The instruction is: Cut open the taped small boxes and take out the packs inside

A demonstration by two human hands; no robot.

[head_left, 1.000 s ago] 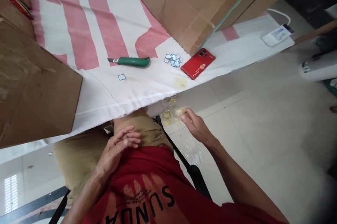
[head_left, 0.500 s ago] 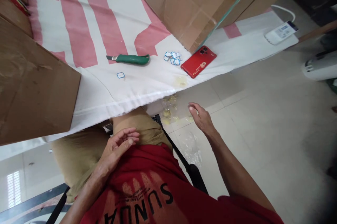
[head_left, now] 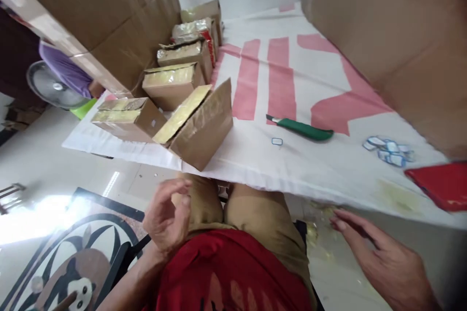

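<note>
My left hand (head_left: 170, 216) hovers above my lap, fingers loosely curled and apart from the thumb, with nothing in it. The nearest thing to it is a small cardboard box (head_left: 204, 131), tilted at the table's front edge. Low on the right, my right hand (head_left: 386, 257) reaches toward the table edge with its fingers extended; I see nothing held. On the cloth lie a green utility knife (head_left: 304, 128) with its blade out and a single small blue-edged tag (head_left: 277, 141). Several more tags (head_left: 390, 150) form a pile beside a red phone (head_left: 441, 184).
Several small cardboard boxes (head_left: 171, 82) stand in a row by a large carton (head_left: 120, 14) at left. Another large carton (head_left: 397, 43) fills the right. Beyond the left carton are a person's purple sleeve (head_left: 65, 67) and a fan (head_left: 54, 87). Clear tape scraps (head_left: 314, 233) lie below.
The view has swung left, bringing the row of small boxes into sight. My left hand has lifted and my right hand appears closer to the camera. The knife and tags look undisturbed.
</note>
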